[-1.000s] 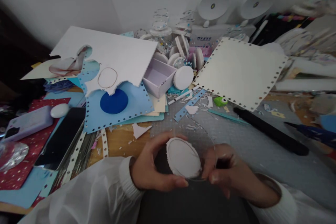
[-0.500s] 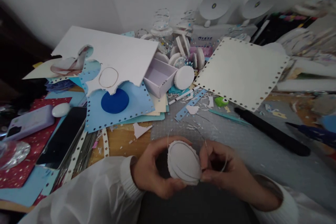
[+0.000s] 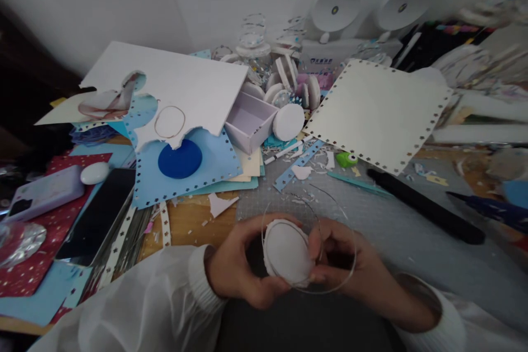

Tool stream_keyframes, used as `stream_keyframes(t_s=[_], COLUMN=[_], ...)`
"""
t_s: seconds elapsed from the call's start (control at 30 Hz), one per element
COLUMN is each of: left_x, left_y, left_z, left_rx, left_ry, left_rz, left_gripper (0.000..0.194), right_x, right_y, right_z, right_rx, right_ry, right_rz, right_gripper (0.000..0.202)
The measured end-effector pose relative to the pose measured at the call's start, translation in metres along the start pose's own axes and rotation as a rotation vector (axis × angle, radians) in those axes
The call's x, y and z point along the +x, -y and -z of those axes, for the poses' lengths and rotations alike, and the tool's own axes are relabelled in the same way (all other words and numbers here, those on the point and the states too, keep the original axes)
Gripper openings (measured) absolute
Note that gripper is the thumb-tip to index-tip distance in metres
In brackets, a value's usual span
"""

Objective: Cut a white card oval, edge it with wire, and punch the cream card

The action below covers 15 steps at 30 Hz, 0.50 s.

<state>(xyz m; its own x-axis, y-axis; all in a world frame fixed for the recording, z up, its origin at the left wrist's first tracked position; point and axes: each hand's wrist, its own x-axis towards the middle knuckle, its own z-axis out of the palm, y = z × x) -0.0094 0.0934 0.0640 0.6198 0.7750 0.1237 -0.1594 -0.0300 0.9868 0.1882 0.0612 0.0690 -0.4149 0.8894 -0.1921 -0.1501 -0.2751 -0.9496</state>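
Near the bottom centre of the head view, a white round disc (image 3: 285, 252) with a rough edge is held in my left hand (image 3: 237, 269), thumb below and fingers behind it. Thin silvery wire (image 3: 355, 250) curls in loops around the disc and across my right hand (image 3: 350, 264). The thumb and forefinger of that hand pinch the wire at the disc's right edge; the exact grip point is partly covered by the fingers. A similar white disc (image 3: 289, 122) leans against the open lilac box (image 3: 252, 135) farther back.
A grey cutting mat (image 3: 412, 220) bears paper scraps, a black stick-shaped tool (image 3: 424, 206) and a small green figure (image 3: 345, 159). Behind stand white board (image 3: 177, 74) and a cream punched sheet (image 3: 383, 113). Phones, including a black one (image 3: 99, 217), lie at left.
The disc has turned slightly to face me more. The wire's loop now spreads wider to the right, and my right fingers have shifted a little left and up along the disc's edge.
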Motion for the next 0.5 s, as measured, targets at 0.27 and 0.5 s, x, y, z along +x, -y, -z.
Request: stream_keyframes(t_s=[0.27,0.5], left_x=[0.0014,-0.0005], left_y=[-0.0032,-0.0003], left_z=[0.0019,0.0020], left_rx=[-0.030,-0.114], left_ry=[0.031,0.070], left_rz=[0.023,0.093], left_gripper=[0.058,0.064], right_x=[0.0027,0.0040], right_y=[-0.0023,-0.0085], right_z=[0.0014,0.0003], right_rx=[0.060,0.163], right_ry=[0.007,0.036], right_rz=[-0.008,-0.010], right_gripper=[0.027,0.034])
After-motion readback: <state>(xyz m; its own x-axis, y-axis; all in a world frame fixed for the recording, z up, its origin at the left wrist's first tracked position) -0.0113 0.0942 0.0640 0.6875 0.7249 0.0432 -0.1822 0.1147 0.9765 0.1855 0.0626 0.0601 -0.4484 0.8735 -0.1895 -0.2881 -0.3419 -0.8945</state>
